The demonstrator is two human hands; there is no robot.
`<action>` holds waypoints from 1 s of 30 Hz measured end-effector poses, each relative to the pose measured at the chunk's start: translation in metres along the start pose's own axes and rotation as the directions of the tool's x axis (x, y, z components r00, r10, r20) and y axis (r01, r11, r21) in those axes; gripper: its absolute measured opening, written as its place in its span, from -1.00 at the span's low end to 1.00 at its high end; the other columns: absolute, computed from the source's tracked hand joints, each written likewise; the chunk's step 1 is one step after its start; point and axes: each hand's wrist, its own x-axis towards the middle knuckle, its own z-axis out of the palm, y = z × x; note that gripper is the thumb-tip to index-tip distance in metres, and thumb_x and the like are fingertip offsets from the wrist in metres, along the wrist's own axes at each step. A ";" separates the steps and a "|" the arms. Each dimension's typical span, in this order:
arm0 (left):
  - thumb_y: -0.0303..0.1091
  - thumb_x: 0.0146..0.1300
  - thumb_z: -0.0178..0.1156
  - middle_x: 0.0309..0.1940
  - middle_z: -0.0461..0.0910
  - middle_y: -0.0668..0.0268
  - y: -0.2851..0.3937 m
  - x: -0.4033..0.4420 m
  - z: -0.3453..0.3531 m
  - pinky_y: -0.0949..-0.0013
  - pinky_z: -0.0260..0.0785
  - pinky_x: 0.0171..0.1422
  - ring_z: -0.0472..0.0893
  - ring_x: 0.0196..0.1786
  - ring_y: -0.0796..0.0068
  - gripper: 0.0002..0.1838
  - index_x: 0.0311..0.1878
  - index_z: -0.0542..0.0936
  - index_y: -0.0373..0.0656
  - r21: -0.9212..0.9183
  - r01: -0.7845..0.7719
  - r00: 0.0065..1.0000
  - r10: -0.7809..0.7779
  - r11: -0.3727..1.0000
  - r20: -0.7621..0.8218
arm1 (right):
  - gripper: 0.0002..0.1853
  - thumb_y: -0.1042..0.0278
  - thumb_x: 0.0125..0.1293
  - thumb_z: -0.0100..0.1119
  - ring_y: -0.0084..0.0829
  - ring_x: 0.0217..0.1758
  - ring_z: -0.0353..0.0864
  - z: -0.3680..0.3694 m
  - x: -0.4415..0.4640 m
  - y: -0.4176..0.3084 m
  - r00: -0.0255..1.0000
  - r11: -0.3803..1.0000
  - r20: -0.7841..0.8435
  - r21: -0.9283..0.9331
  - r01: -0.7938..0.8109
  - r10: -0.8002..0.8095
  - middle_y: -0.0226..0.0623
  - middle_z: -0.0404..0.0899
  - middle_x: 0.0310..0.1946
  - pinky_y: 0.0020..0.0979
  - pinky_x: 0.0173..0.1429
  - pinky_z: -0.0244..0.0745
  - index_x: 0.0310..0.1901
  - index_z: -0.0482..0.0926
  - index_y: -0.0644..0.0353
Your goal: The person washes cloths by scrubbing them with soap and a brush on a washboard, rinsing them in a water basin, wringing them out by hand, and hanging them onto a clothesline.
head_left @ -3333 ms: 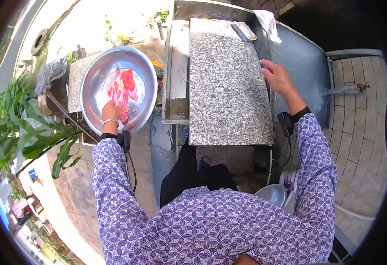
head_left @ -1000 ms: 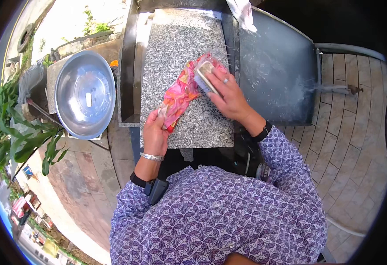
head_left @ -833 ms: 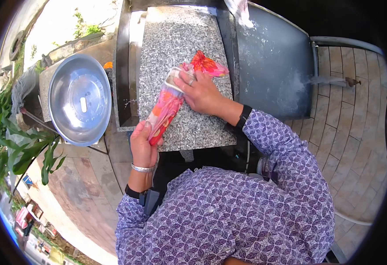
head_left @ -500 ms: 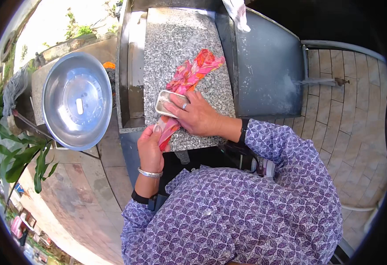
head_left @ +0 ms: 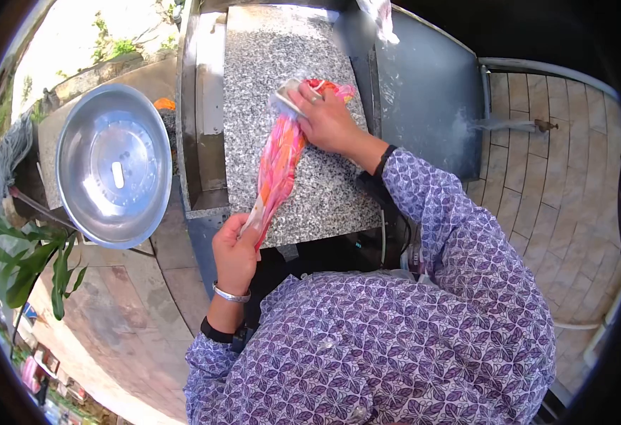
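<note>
A pink, red and orange patterned cloth (head_left: 280, 159) lies stretched in a long bunch on a speckled granite slab (head_left: 254, 78). My left hand (head_left: 235, 248) is closed around its near end at the slab's front edge. Higher on the slab, my right hand (head_left: 328, 120) grips a white oblong scrubbing brush (head_left: 287, 97), pressed against the cloth's far part. The brush is slightly blurred, and its underside is hidden. Part of the cloth's far end shows crumpled beyond my right fingers.
To the left stands a shiny metal basin (head_left: 84, 195) with a white oblong piece (head_left: 118, 174) inside. A grey sink (head_left: 424, 106) adjoins the slab's right side, with water running from a tap (head_left: 545, 125). White cloth (head_left: 380, 18) hangs over the sink's far edge.
My right hand and the brush have moved away from me along the cloth. The cloth is now drawn out longer between my hands, and my left hand has shifted slightly toward me.
</note>
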 end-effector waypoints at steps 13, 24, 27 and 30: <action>-0.45 0.29 0.10 -0.55 0.53 0.43 -0.001 0.001 -0.001 0.62 0.16 -0.67 0.36 -0.66 0.77 -0.84 -0.17 0.60 -0.30 -0.036 0.040 0.999 -0.041 0.999 -0.012 | -0.49 0.21 0.25 0.00 0.13 0.05 0.43 0.009 0.027 0.023 0.989 0.992 -0.094 -0.027 -0.120 0.117 -0.14 0.42 0.20 0.01 0.08 0.41 0.26 0.37 0.06; -0.49 0.17 0.16 -0.40 0.58 0.36 0.013 -0.005 0.000 0.45 0.38 -0.40 0.50 -0.47 0.59 -0.70 0.00 0.56 -0.26 0.245 -0.218 0.975 0.221 0.945 0.018 | -0.60 0.29 0.23 0.18 -0.17 -0.14 0.62 -0.035 0.056 0.013 0.733 -0.234 0.633 0.773 -0.589 0.247 -0.09 0.57 -0.11 -0.04 -0.07 0.54 0.02 0.44 0.36; -0.50 0.15 0.15 -0.30 0.58 0.25 0.019 -0.006 -0.006 0.36 0.40 -0.23 0.55 -0.32 0.40 -0.62 0.08 0.51 -0.26 0.537 -0.476 0.869 0.466 0.696 0.166 | -0.61 0.28 0.23 0.18 -0.18 -0.14 0.62 -0.032 0.044 0.006 0.720 -0.261 0.624 0.782 -0.567 0.305 -0.11 0.57 -0.10 -0.03 -0.07 0.54 0.02 0.45 0.33; -0.50 0.16 0.12 -0.26 0.56 0.16 0.034 -0.006 -0.013 0.34 0.40 -0.14 0.58 -0.24 0.29 -0.61 0.10 0.50 -0.25 0.671 -0.465 0.865 0.459 0.578 0.204 | -0.65 0.32 0.24 0.19 -0.21 -0.19 0.66 -0.026 0.038 0.018 0.781 -0.371 0.576 0.798 -0.475 0.241 -0.10 0.61 -0.18 -0.08 -0.12 0.61 -0.02 0.48 0.37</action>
